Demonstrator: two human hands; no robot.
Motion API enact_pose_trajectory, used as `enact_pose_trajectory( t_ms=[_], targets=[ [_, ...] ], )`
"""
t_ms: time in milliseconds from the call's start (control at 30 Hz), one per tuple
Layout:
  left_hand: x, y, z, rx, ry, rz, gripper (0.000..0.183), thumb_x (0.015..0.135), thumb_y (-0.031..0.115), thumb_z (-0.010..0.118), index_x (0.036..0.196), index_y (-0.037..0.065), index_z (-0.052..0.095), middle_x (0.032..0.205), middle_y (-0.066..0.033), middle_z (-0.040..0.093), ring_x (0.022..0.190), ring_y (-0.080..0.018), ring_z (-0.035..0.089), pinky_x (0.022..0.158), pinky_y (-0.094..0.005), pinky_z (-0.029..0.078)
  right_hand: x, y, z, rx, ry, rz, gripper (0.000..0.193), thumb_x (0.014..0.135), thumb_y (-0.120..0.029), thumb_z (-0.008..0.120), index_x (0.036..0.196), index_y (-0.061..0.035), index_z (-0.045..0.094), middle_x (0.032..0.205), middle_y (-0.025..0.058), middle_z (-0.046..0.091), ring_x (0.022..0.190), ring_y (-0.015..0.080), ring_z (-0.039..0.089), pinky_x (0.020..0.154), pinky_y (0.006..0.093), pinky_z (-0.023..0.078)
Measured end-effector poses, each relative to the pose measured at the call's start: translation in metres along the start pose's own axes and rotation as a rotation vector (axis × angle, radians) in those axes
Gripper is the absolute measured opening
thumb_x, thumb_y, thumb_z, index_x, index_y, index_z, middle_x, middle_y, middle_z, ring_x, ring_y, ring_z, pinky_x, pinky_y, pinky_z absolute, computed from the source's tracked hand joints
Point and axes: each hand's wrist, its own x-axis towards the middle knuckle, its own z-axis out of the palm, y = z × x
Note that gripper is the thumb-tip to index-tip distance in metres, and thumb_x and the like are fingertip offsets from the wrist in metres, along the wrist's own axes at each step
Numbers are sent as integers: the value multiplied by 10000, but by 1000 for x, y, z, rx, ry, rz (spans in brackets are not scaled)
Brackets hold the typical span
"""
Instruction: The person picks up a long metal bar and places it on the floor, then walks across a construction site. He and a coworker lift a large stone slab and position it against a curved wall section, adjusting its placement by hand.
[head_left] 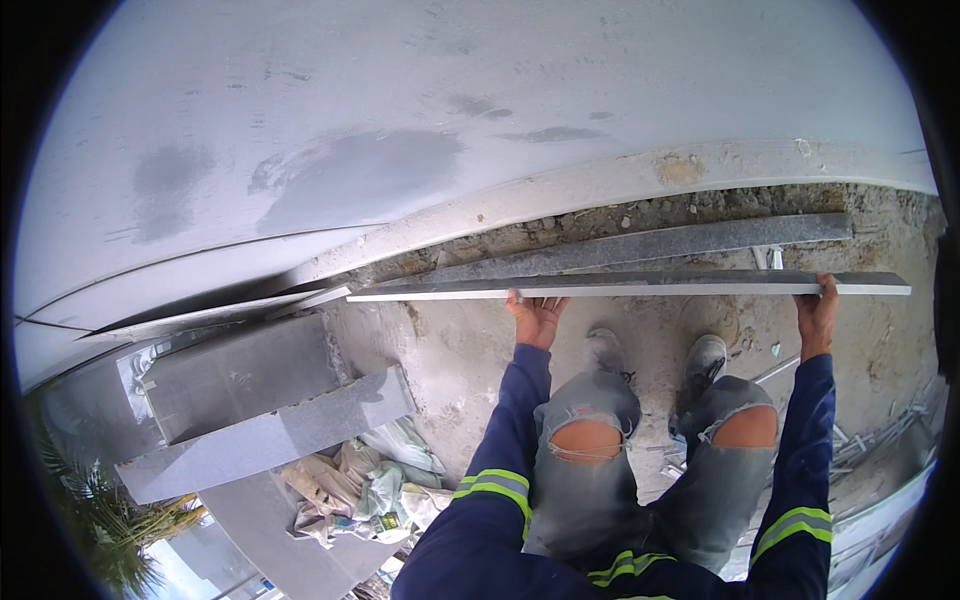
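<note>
A long, narrow grey slab (660, 284) with a pale front edge stretches across the view in front of me, held level in both hands. My left hand (537, 320) grips it left of its middle, fingers tucked beneath and thumb at the near edge. Close to its right end, my right hand (817, 318) is wrapped around the same edge. Just beyond, a second grey strip (640, 246) lies on the ground along the wall's foot. Its left part is partly hidden behind the held slab.
A smooth grey wall (560, 80) rises ahead above rough dirt ground (450, 370). Large grey slabs (250, 375) lean and lie at the left, beside crumpled sacks (375, 485). My shoes (703, 362) stand just behind the held slab. Scattered thin strips (870, 435) lie at right.
</note>
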Motion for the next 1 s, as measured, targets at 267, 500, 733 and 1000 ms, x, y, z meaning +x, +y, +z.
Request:
enact_pose_trajectory(
  t_ms=[267, 500, 733, 1000],
  targets=[
    [-183, 4, 71, -227, -10, -99, 552, 964, 492, 672, 1303, 74, 550, 1245, -166, 619, 1282, -373, 539, 1138, -575, 392, -228, -132, -99, 213, -52, -198, 602, 808, -86, 620, 1373, 88, 507, 1375, 220, 589, 1377, 409, 505, 1211, 531, 336],
    [-334, 18, 114, -248, -24, -337, 454, 969, 380, 698, 1292, 89, 569, 1234, -155, 625, 1283, -374, 544, 1137, -583, 397, -448, -243, -131, 151, 131, -387, 641, 818, -137, 639, 1402, 69, 474, 1337, 233, 599, 1352, 430, 518, 1185, 549, 366],
    [-449, 26, 125, -92, -175, -646, 418, 985, 372, 669, 1303, 111, 593, 1284, -118, 645, 1287, -314, 566, 1134, -605, 401, -693, -278, -176, 239, 334, -590, 591, 787, -123, 635, 1345, 33, 515, 1201, 227, 651, 1185, 457, 618, 1095, 541, 448],
    [-547, 9, 118, 237, -179, -935, 414, 982, 373, 659, 1293, 104, 620, 1334, -119, 643, 1296, -314, 575, 1128, -585, 423, -931, -231, -229, 414, 819, -732, 652, 814, -131, 601, 1428, 17, 438, 1187, 210, 649, 1127, 413, 659, 1003, 532, 533]
  ],
)
